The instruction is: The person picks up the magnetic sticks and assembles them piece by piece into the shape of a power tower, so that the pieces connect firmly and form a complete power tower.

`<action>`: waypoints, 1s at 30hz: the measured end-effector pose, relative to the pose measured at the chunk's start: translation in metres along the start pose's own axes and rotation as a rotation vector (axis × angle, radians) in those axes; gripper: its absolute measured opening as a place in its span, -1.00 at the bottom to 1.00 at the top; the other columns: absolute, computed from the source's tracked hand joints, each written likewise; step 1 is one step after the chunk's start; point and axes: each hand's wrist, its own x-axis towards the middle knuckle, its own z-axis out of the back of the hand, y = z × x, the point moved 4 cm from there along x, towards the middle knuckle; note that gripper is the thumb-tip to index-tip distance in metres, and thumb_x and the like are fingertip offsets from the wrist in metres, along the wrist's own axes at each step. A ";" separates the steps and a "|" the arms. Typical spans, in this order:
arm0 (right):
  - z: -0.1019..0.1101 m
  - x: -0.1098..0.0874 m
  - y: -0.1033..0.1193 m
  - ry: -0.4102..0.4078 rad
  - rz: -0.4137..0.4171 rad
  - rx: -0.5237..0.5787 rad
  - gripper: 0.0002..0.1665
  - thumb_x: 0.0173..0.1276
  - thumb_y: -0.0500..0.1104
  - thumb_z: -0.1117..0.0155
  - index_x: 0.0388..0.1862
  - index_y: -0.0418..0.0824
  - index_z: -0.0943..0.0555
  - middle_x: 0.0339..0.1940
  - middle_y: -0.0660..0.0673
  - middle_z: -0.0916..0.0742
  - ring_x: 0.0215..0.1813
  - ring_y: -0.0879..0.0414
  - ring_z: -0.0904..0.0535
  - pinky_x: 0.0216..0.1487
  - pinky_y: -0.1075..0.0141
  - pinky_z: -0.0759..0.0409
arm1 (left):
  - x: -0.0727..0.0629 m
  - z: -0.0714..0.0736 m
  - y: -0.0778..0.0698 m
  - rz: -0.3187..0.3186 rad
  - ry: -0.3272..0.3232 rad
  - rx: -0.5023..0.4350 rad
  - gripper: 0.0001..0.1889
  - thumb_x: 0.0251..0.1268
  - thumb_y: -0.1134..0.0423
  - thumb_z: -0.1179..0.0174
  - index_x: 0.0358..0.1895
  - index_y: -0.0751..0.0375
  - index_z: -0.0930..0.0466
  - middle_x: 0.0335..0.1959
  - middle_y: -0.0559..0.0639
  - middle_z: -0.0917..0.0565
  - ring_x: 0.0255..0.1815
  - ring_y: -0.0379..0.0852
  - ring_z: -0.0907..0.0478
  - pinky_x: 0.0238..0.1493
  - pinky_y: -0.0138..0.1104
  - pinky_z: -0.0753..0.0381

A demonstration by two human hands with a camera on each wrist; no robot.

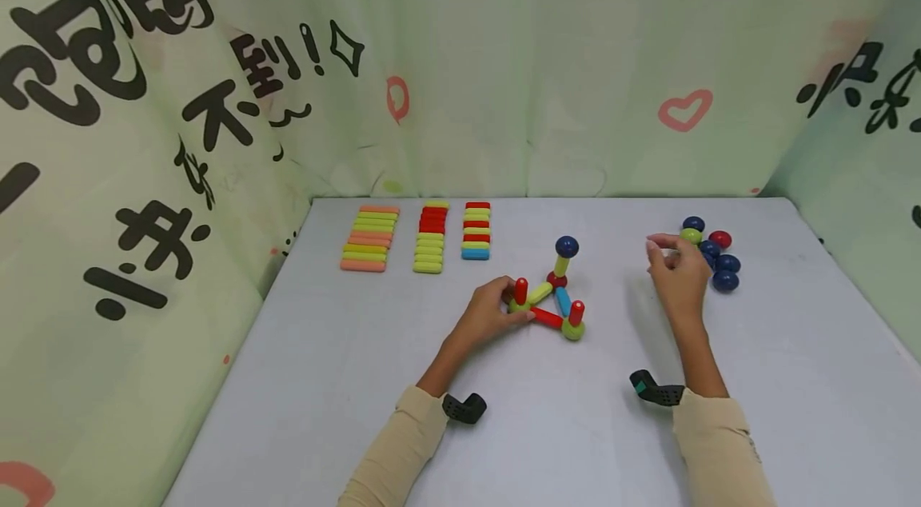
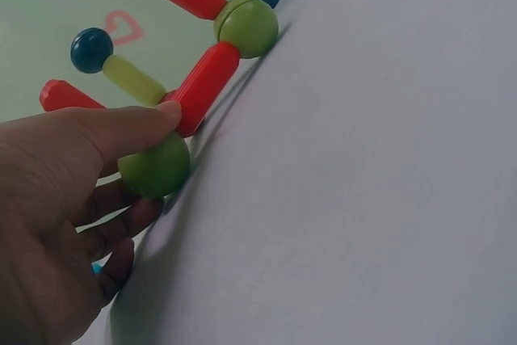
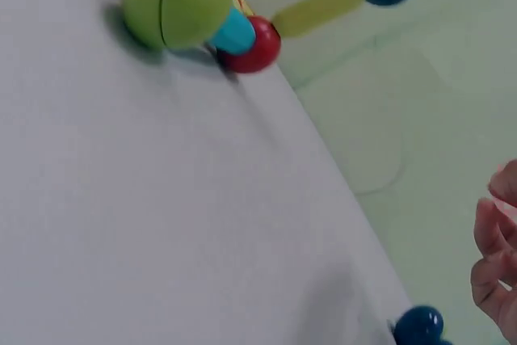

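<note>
A triangular frame of coloured rods and balls stands mid-table. Its base joins a left green ball (image 1: pixel 517 307), a front green ball (image 1: pixel 573 330) and a red ball (image 1: pixel 557 280) through a red rod (image 1: pixel 547 318), a blue rod (image 1: pixel 563 301) and a yellow-green rod. Both green balls carry upright red rods (image 1: pixel 577 312); above the red one, a yellow-green rod bears a dark blue ball (image 1: pixel 567 246). My left hand (image 1: pixel 482 313) grips the left green ball, thumb over the red rod's end. My right hand (image 1: pixel 679 275), fingers loosely bent and holding nothing visible, hovers beside the loose balls.
Loose balls, mostly dark blue (image 1: pixel 725 281) with a red one (image 1: pixel 720 239) and a green one (image 1: pixel 691 236), cluster at the right. Three columns of rods (image 1: pixel 363 265) lie at the back left. A printed curtain (image 1: pixel 532 75) hangs behind the table (image 1: pixel 576 427).
</note>
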 end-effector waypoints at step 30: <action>0.055 -0.003 -0.044 0.064 -0.236 -0.303 -0.38 0.40 -0.08 -0.19 0.33 -0.40 -0.41 0.14 -0.43 -0.54 0.01 -0.08 -0.54 0.03 0.14 -0.54 | -0.004 0.006 -0.004 0.038 -0.107 0.127 -0.58 0.15 0.05 -0.40 -0.06 0.14 -0.46 -0.27 -0.05 -0.53 -0.24 -0.19 -0.45 -0.28 -0.49 -0.50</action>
